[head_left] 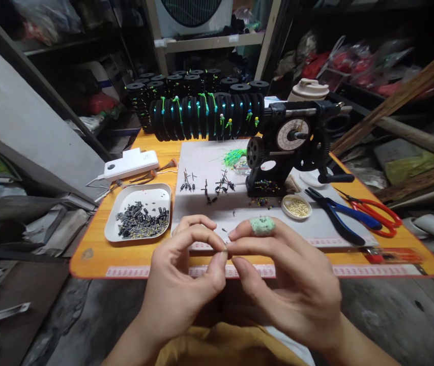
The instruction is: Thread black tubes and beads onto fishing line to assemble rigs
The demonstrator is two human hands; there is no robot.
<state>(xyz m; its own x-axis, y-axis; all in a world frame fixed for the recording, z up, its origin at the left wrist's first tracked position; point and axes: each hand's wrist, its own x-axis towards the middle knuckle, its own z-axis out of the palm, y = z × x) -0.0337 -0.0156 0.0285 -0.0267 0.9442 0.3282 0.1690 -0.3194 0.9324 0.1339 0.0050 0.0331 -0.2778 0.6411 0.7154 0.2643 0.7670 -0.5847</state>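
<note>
My left hand (190,279) is closed, thumb and index fingertip pinching a tiny yellowish-green piece (225,249) too small to name. My right hand (289,274) meets it from the right. One of its fingertips touches or nearly touches the piece, while the thumb stays apart below; a green wrap (261,225) covers part of one finger. Just beyond the fingers, small dark parts (222,184) lie in loose clusters on a grey board (194,213). Left of my hands, a white tray (110,226) holds many small black and grey cylindrical pieces (136,221).
A black hand-cranked winder (273,147) carries a row of spools (205,117) behind the board. To the right are a dish of gold beads (296,207), blue-handled pliers (339,213) and red scissors (380,216). A white power bank (131,163) sits at left; a measuring tape (144,272) edges the table.
</note>
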